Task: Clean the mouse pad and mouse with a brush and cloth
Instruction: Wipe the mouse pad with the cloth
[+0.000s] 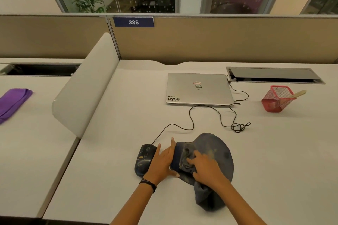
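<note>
A dark blue-grey mouse pad (217, 150) with pale smudges lies near the desk's front edge. My right hand (205, 167) grips a crumpled grey cloth (206, 198) and presses it onto the pad; the cloth's tail hangs toward me under my wrist. Flat on the pad's left edge, my left hand (163, 160) rests with its fingers straight. Just left of that hand sits a black wired mouse (143, 160) with pale marks. A wooden-handled brush (294, 96) stands in a red mesh holder (275, 99) at the far right.
A shut silver laptop (198, 88) lies behind the pad, and the mouse cable (192, 120) loops across the desk to a tangle at the right. A grey divider panel (86, 86) borders the left side. A purple cloth (12, 103) lies on the neighbouring desk.
</note>
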